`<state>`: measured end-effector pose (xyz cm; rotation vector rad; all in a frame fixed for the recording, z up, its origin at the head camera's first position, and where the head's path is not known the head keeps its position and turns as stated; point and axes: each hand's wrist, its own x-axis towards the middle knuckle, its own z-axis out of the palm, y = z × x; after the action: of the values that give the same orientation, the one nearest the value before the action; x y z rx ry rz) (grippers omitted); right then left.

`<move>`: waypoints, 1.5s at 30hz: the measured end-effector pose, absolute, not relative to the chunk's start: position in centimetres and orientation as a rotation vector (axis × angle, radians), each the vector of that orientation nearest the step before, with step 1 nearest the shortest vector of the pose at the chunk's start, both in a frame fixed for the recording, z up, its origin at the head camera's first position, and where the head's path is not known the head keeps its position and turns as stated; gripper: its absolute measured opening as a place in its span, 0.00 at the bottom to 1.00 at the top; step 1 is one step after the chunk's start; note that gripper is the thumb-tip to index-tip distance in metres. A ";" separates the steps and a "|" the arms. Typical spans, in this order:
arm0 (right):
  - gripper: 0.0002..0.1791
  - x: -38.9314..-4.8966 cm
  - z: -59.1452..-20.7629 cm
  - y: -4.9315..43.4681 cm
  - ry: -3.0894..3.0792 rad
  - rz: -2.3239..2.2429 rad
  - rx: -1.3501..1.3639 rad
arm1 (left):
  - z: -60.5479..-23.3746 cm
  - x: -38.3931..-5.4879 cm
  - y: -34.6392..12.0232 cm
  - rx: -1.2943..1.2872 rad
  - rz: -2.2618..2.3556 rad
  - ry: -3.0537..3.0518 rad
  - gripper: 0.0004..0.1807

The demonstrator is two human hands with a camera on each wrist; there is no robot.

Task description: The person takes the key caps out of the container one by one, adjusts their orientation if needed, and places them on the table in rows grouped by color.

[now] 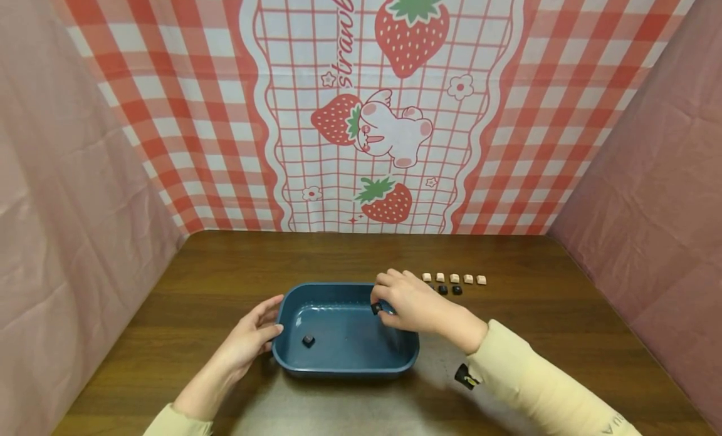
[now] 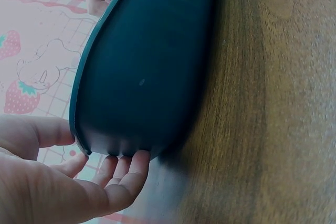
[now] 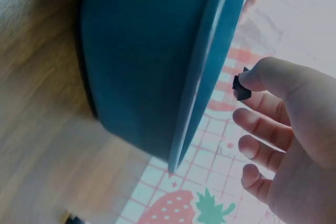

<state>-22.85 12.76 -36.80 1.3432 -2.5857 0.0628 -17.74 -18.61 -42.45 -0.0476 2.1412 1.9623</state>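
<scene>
In the head view, a blue rectangular basin stands on the table with one black keycap lying on its floor towards the left. My left hand holds the basin's left end, thumb at the rim and fingertips against the outer wall, as the left wrist view shows. Over the basin's right end is my right hand. It pinches another black keycap between thumb and index finger, above the rim level in the right wrist view. The other fingers of that hand are loosely bent.
Behind and right of the basin, several cream keycaps form a row, with a shorter row of black keycaps in front, partly hidden by my right hand. A strawberry-print cloth hangs at the wooden table's back edge; pink cloth hangs at both sides.
</scene>
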 end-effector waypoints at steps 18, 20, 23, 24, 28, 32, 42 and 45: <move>0.08 -24.0 -35.8 16.9 -2.603 0.057 1.212 | -42.6 -17.8 -18.6 -0.045 1.950 2.146 0.31; 0.08 -24.2 -35.8 17.4 -2.599 0.061 1.193 | -42.5 -17.7 -18.6 -0.043 1.952 2.146 0.31; 0.09 -24.4 -35.7 18.1 -2.585 0.082 1.176 | -42.5 -17.7 -18.6 -0.054 1.960 2.143 0.31; 0.09 -24.4 -35.6 18.4 -2.582 0.090 1.171 | -42.5 -17.7 -18.5 -0.063 1.962 2.143 0.30; 0.09 -24.7 -35.5 19.3 -2.583 0.115 1.149 | -42.5 -17.7 -18.6 -0.059 1.955 2.150 0.30; 0.09 -24.9 -35.4 20.3 -2.597 0.144 1.113 | -42.5 -17.6 -18.6 -0.055 1.955 2.150 0.30; 0.10 -25.3 -35.6 22.7 -2.572 0.148 1.027 | -42.5 -17.6 -18.6 -0.063 1.949 2.155 0.31; 0.10 -25.4 -35.7 23.5 -2.577 0.152 1.007 | -42.5 -17.7 -18.6 -0.058 1.952 2.151 0.31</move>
<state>-25.42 23.46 -35.68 1.0071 -2.5770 0.1523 -17.67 -18.61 -42.46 -0.0575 2.1515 1.9523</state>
